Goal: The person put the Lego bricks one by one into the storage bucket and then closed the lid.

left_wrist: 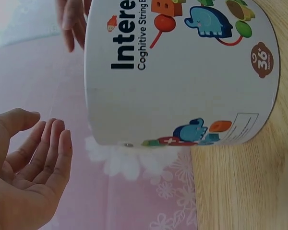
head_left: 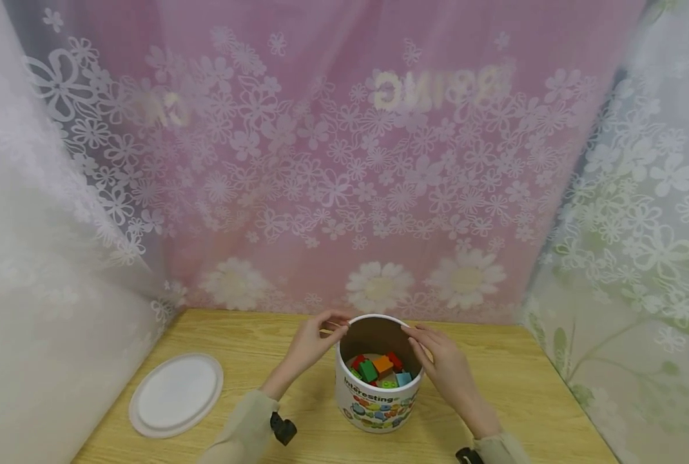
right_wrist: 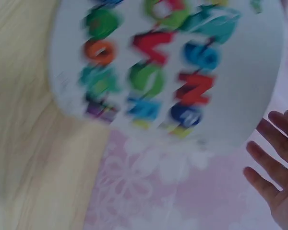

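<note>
A round white tub printed with "Interesting" and colourful toy pictures stands upright on the table. Inside lie several toy blocks, among them a green block, an orange block and a light blue block. My left hand is at the left side of the rim; the left wrist view shows that hand with loosely bent fingers and a gap to the tub. At the right side of the rim, my right hand has its fingertips over the edge. Its fingers look spread and fairly straight in the right wrist view.
A round white lid lies flat on the wooden table, left of the tub. A pink flowered curtain hangs behind the table's back edge, with pale curtains at the left and right sides.
</note>
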`<state>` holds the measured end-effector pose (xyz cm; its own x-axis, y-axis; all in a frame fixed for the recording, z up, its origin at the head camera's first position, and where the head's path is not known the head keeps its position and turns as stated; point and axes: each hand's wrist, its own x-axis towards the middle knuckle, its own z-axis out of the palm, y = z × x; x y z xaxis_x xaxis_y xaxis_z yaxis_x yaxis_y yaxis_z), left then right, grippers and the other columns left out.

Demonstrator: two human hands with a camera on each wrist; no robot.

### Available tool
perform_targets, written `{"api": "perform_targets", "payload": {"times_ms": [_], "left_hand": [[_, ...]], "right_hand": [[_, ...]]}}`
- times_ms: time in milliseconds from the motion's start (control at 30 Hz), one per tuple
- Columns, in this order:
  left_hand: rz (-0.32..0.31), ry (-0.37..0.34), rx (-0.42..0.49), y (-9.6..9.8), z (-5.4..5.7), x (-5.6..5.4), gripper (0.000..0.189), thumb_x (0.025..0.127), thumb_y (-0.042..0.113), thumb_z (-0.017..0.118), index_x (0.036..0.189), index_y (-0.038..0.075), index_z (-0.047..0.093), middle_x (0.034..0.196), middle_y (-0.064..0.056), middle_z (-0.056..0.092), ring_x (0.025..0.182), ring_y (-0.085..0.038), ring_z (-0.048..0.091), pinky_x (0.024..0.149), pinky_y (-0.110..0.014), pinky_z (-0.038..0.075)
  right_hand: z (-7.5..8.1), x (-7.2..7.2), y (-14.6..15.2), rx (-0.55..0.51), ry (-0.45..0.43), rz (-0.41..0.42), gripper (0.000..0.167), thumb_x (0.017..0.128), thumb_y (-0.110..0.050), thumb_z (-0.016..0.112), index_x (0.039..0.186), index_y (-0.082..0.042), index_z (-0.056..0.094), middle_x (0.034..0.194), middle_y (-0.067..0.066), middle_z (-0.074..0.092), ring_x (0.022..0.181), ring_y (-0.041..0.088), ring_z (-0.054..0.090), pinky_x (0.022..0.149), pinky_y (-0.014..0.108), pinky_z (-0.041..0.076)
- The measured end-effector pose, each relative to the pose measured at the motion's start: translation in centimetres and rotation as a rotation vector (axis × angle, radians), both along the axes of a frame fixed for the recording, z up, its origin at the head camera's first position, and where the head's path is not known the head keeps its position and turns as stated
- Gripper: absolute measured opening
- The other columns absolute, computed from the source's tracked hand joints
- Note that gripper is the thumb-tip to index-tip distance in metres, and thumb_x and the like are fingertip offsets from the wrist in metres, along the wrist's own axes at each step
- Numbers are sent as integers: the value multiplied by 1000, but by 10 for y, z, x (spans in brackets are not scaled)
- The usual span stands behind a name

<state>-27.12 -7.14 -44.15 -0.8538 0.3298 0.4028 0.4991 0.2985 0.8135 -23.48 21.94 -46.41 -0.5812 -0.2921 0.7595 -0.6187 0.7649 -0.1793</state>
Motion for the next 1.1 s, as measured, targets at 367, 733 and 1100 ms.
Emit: {"api": "perform_targets", "payload": {"times_ms": [367, 733, 1100], "left_hand": [[40, -58, 89, -38, -7, -2, 26, 101, 21, 65, 124, 11, 70, 107, -11, 73, 88, -16, 71, 77, -37, 63], [106, -203, 141, -93, -5, 3, 32, 102, 22, 63, 130, 6, 65, 118, -17, 68, 97, -22, 70, 82, -35, 62], [252, -328, 121, -162, -19, 19, 40, 103, 26, 61, 137, 5, 60, 131, -17, 64, 103, -18, 68, 87, -31, 60]], "right_hand": [[17, 0, -45, -307, -247, 142, 25, 94, -6, 71, 117, -13, 76, 101, 1, 77, 80, 13, 73, 67, 22, 60], [26, 4, -105, -503, -512, 404, 30, 101, -7, 62, 130, -3, 65, 121, 17, 71, 91, 36, 72, 71, 36, 63], [17, 1, -158, -532, -693, 495, 36, 103, -18, 61, 139, -14, 60, 124, 14, 69, 93, 20, 73, 74, 27, 62]]}}
